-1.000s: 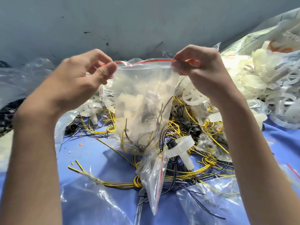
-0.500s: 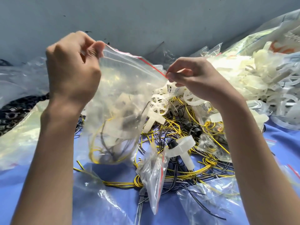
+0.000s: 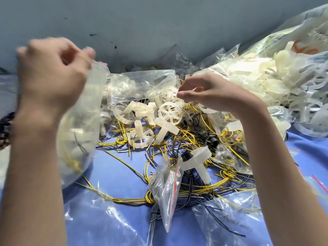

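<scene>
My left hand, blurred by motion, grips the top edge of a clear zip bag with a red seal strip. The bag hangs at the left and holds white plastic parts with yellow and black wires. My right hand hovers over the pile in the middle, fingers loosely curled, holding nothing that I can see. It is clear of the bag.
A tangle of yellow and black wires with white plastic wheels and cross-shaped parts covers the blue cloth. Empty zip bags lie in front. A heap of white parts rises at the right, a grey wall behind.
My right hand has let go of the bag's top edge and dropped toward the pile. My left hand has swung the filled bag to the left.
</scene>
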Action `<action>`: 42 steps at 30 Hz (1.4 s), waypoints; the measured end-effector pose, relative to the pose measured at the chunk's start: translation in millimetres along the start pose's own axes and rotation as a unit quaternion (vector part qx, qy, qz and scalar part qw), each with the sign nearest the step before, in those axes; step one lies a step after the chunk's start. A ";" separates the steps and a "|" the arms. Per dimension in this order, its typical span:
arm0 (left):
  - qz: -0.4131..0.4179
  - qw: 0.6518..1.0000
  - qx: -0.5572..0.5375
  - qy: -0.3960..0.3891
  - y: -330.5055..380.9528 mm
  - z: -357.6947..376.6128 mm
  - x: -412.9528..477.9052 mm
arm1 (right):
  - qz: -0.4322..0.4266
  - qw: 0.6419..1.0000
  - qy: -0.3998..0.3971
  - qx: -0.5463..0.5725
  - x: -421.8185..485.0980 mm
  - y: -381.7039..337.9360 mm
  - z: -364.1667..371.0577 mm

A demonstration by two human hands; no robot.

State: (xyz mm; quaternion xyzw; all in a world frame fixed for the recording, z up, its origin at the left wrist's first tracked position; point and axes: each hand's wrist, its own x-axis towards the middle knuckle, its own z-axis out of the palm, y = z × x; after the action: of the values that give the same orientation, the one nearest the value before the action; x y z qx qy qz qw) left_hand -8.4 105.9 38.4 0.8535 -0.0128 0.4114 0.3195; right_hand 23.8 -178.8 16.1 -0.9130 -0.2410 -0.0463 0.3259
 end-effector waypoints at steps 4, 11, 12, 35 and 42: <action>0.047 0.998 -0.001 -0.046 22.4 11.5 -17.4 | -0.001 0.999 -0.039 -0.018 -1.8 -2.5 1.2; 0.066 0.950 -0.123 -0.280 42.7 14.7 -25.9 | 0.015 0.995 -0.091 -0.025 -2.9 -6.2 2.7; 0.072 0.934 -0.127 -0.325 45.6 16.9 -28.0 | 0.022 0.992 -0.117 -0.043 -4.0 -5.6 2.4; 0.080 0.945 -0.020 -0.318 45.6 18.4 -29.1 | 0.175 0.913 -0.336 -0.152 8.8 10.4 45.5; 0.080 0.944 -0.018 -0.321 45.9 20.3 -29.0 | 0.121 0.905 -0.372 -0.167 11.7 4.1 62.0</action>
State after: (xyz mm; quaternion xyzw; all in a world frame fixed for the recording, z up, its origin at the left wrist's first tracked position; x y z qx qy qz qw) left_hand -26.5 51.1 33.0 0.9306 -0.1903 0.1400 0.2797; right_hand 31.5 -138.5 -32.0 -0.9271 -0.2209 0.2970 0.0589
